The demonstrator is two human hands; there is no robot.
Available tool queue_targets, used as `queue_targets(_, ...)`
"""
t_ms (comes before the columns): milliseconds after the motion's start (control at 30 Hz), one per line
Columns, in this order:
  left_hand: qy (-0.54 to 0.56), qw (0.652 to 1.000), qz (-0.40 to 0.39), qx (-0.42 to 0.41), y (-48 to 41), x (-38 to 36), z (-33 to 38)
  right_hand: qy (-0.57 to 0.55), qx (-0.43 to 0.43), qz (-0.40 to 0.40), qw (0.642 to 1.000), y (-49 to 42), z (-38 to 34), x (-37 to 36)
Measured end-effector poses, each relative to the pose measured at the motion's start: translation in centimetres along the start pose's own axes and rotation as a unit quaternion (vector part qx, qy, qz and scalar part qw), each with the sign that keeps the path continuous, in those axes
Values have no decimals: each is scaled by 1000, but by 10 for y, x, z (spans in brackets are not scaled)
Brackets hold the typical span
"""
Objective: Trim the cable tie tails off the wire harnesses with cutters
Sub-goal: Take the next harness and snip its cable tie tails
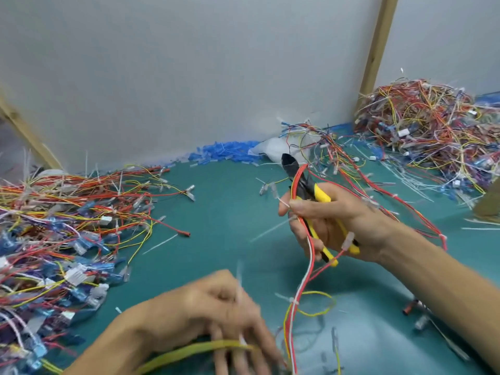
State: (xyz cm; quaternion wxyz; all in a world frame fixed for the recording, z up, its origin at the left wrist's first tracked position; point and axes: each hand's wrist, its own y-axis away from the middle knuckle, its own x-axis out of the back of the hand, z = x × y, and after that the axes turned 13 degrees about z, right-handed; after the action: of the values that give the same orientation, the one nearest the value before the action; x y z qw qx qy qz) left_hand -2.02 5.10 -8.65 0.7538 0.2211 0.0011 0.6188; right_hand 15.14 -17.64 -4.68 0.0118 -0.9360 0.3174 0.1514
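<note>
My right hand (332,220) grips yellow-handled cutters (305,190), black jaws pointing up and left above the green mat. The same hand also holds a red, white and yellow wire harness (300,282) that hangs down from the fingers toward the near edge. A white cable tie (295,301) binds that harness lower down, its tail sticking out to the left. My left hand (216,315) is blurred near the bottom, fingers bent low over the mat by a white tie tail (239,280) and a yellow wire (197,353). Whether it holds either is unclear.
A big heap of harnesses (62,234) fills the left side. Another heap (427,131) sits at the back right by a wooden post (376,52). Blue connectors (224,154) line the grey back wall. Cut white tails litter the green mat (230,212).
</note>
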Motion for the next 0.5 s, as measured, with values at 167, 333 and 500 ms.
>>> queue_targets(167, -108, 912, 387, -86, -5, 6, 11, 64, 19, -69, 995, 1, 6, 1)
queue_targets(333, -72, 919, 334, -198, 0, -19, 24, 117, 84, 19, 989, -5, 18, -5)
queue_targets(500, -6, 978, 167, -123, -9, -52, 22, 198, 155, 131, 959, -8, 29, -15)
